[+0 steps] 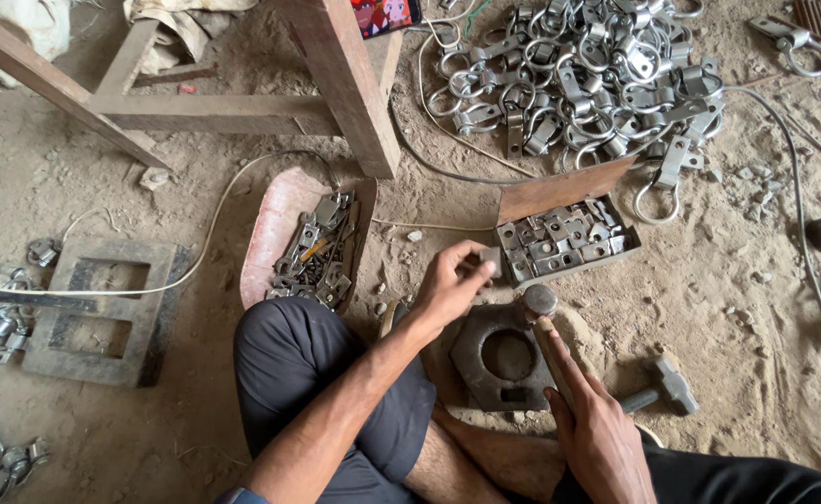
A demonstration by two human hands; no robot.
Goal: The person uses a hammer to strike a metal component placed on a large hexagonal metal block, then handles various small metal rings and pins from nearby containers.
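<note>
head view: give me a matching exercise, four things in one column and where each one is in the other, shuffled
Things:
1. hammer
2. small metal piece
3. cardboard box
4. pile of ring clamps

Places:
A. top of the view, on the dirt
B. in the right hand
C. pinched in the left hand
D. just beyond the metal block, open

Pairs: 1-B, 2-C, 3-D, 4-A

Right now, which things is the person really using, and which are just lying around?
In use:
- left hand holding a small metal piece
- right hand holding a hammer
- metal block with a hole
- box of small pieces

Lying about:
- second hammer
- heap of ring clamps
- wooden stool leg
- grey frame
</note>
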